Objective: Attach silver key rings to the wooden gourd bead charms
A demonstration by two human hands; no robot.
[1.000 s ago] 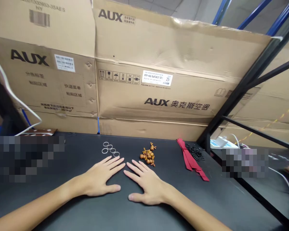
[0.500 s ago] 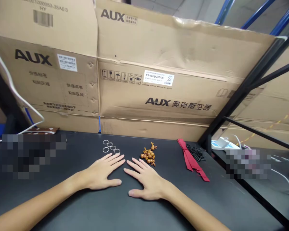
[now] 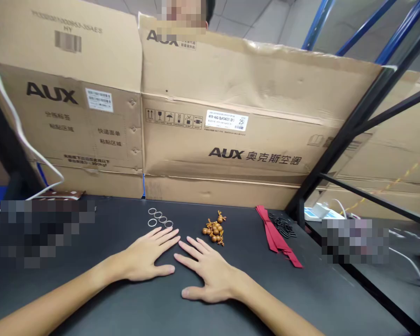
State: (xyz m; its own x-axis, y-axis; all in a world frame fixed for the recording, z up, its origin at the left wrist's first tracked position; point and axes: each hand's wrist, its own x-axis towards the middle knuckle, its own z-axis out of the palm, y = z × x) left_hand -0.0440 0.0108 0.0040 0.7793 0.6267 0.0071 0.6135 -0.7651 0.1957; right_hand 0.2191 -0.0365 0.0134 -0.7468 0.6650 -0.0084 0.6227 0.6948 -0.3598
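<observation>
So, using the brown bead cluster [image 3: 216,229] as the landmark: it's sitting on the black bench [image 3: 126,308], all round beads and knotted golden-brown cords. The right hand [image 3: 212,275] is just in front of it, palm down, fingers spread wide open. The left hand [image 3: 145,256] is in front and to the left of the beads, also flat and open (the fingertips of the two nearly meet; can't tell if they touch). Left of the beads are five silver rings [image 3: 160,217], right by the left fingertips. Off to the right of the beads lie red fabric strips [image 3: 276,235], with a heap of black pieces [image 3: 284,226] beyond them. Printed cardboard [image 3: 224,140] stands behind the beads.
</observation>
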